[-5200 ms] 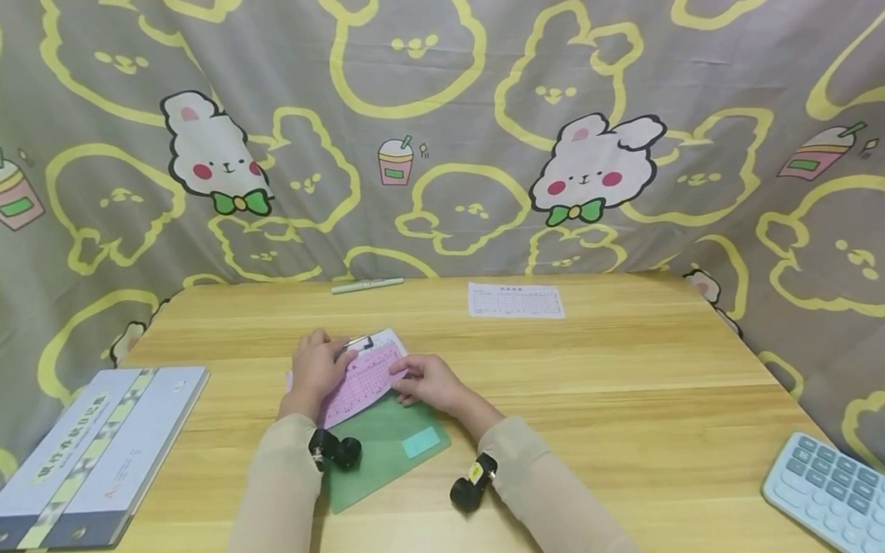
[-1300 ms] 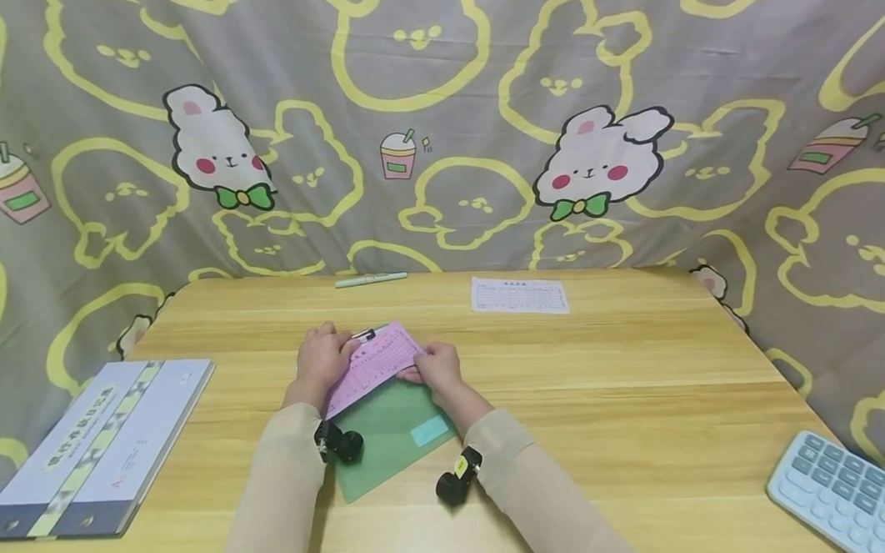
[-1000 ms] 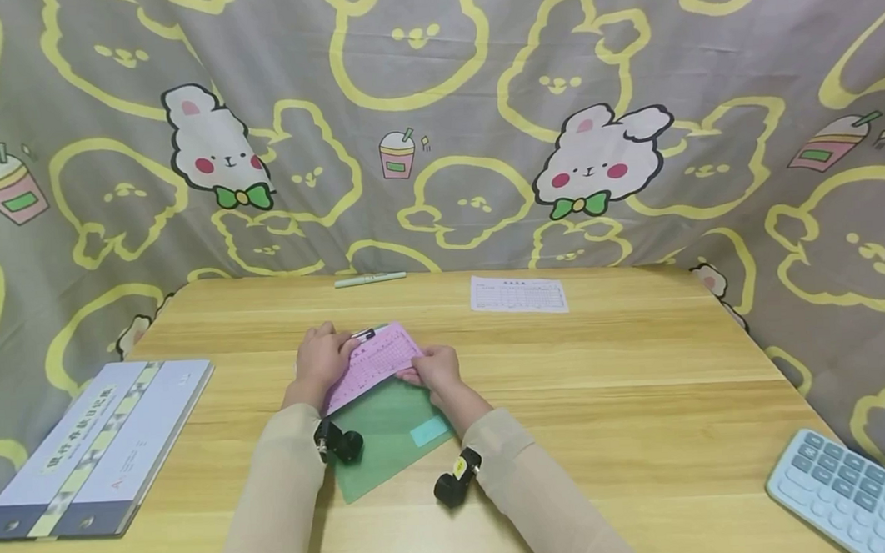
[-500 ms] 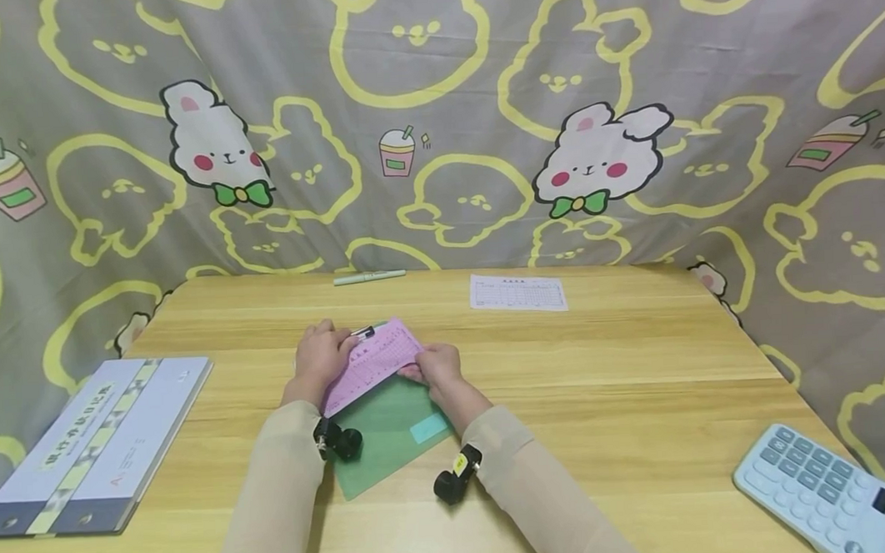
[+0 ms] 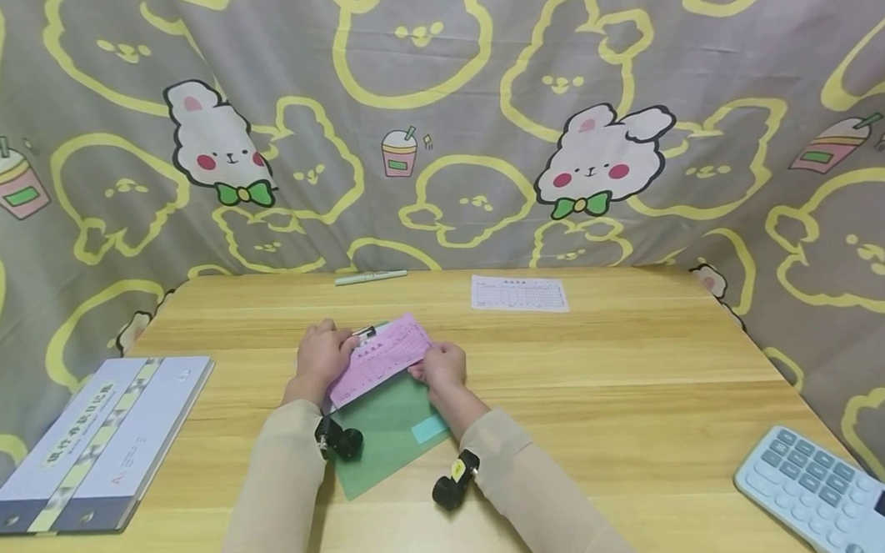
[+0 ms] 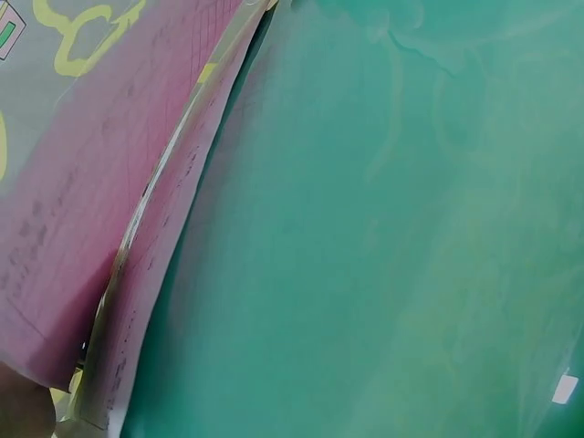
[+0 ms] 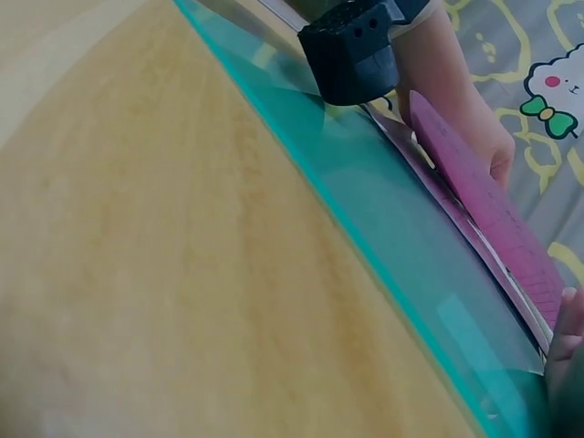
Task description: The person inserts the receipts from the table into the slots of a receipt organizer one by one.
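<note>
A pink printed form lies slanted over a green board with a light blue sticker. At the board's far edge sits a dark metal clip. My right hand pinches the form's right end. My left hand rests at the form's left end, its thumb beside the clip; its other fingertips are hidden. In the left wrist view, one pink sheet stands lifted above a second pink sheet, close to the glossy green surface. The right wrist view shows this split edge-on.
A thick bound ledger lies at the left. A light blue calculator is at the right front. Along the back lie a pale green pen and a white printed slip. A patterned curtain hangs behind the table.
The pink form's right end has gone up and right with my right hand, covering most of the white sheet seen earlier. My left hand stays nearly still. The calculator has shifted left.
</note>
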The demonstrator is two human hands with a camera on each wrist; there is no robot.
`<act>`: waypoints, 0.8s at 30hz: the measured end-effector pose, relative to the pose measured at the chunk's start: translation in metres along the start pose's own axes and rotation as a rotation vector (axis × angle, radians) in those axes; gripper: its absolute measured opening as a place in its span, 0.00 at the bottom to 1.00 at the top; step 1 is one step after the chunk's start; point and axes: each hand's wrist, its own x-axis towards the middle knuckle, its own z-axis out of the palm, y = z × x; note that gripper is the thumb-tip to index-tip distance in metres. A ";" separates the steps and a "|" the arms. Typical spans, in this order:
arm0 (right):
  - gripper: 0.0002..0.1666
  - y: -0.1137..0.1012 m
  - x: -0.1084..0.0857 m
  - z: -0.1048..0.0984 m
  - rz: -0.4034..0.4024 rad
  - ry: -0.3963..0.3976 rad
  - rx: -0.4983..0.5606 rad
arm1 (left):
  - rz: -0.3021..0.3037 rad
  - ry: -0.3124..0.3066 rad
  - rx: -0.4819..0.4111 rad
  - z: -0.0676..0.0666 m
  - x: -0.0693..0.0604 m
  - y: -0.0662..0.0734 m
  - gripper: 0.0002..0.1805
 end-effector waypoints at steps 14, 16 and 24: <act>0.11 0.000 0.002 0.002 -0.059 -0.101 -0.145 | 0.015 0.017 0.025 0.001 0.000 0.000 0.19; 0.08 -0.001 0.003 0.002 -0.069 -0.115 -0.167 | 0.015 0.022 0.029 0.001 0.000 0.001 0.19; 0.05 -0.002 0.007 0.005 -0.088 -0.112 -0.225 | 0.024 0.032 0.020 0.001 -0.001 0.002 0.18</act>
